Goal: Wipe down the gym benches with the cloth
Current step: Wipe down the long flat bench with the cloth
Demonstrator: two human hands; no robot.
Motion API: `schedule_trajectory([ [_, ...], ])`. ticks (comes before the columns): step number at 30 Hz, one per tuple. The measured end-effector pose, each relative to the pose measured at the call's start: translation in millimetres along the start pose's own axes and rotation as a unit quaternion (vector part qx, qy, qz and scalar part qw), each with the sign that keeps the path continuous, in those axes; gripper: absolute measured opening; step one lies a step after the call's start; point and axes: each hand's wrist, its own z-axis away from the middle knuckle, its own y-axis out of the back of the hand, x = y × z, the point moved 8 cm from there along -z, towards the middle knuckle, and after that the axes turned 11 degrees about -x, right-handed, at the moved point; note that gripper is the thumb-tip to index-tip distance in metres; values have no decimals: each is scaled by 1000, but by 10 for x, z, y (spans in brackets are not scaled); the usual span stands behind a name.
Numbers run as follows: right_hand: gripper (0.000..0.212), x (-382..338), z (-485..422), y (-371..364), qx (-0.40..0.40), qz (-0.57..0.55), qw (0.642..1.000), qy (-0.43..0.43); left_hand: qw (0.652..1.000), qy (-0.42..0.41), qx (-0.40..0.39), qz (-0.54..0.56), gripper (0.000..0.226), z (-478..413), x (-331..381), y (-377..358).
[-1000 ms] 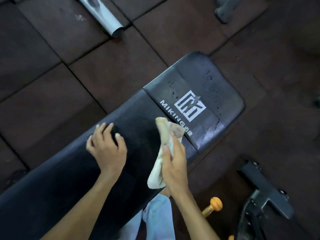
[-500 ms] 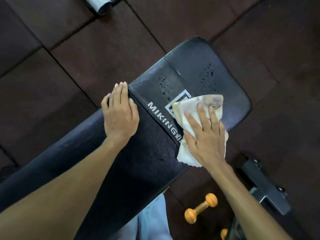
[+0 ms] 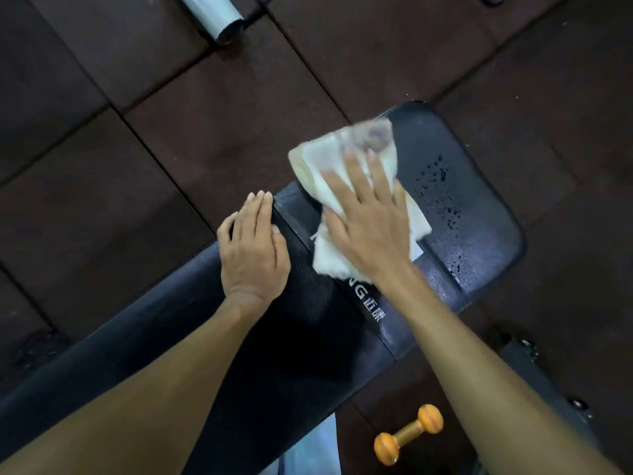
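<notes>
Item: bench (image 3: 479,234), black padded, lying diagonally across dark floor tiles (image 3: 171,166); end pad at upper right, printed lettering (image 3: 371,303) along the seam, partly covered.

Item: cloth (image 3: 342,149), white, stained at its far corner, blurred with motion. Spread flat on the end pad near its far left edge, overlapping that edge slightly. Half a second ago sat nearer the middle of the pad, over the logo; a second ago held bunched and upright, off the surface. Now pressed down and swept outward.

Item: right hand (image 3: 370,228), palm down on the cloth, fingers (image 3: 346,186) extended and spread, pressing rather than gripping.

Item: left hand (image 3: 253,255), flat on the left edge of the bench just beside the seam, fingers straight and together, holding nothing. Placed as it was half a second ago; apparently bracing.

Item: droplets (image 3: 442,193), scattered over the right portion of the end pad, not yet reached by the cloth.

Assessment: wiping stroke under way; left part of the end pad likely covered, wet right part and long pad outstanding.

Sundries: orange dumbbell (image 3: 407,435) on the floor below the bench; grey tube (image 3: 219,15) at top edge.
</notes>
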Motion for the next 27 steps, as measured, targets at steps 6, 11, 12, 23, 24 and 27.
schedule_trajectory([
  [6, 57, 742, 1387, -188, -47, 2, 997, -67, 1000, 0, -11, 2, 53, 10, 18, -16],
  [11, 59, 1197, 553, 90, -1, -102, 956, -275, 1000, -9, -10, -1, 67, 30, 28, -12],
  [12, 60, 1143, 269, 148, 5, -117, 950, -291, 1000, -7, -10, -5, 69, 28, 26, -10],
  [23, 54, 881, 1147, -108, -44, -38, 995, -87, 1000, -5, 11, -7, 72, 34, 39, 15],
  [24, 55, 1043, 1330, -126, -51, -59, 987, -139, 1000, -8, 12, -5, 71, 35, 43, 15],
  [27, 58, 1369, 1401, -118, -29, -119, 939, -321, 1000, -8, 5, -3, 72, 30, 44, 13],
])
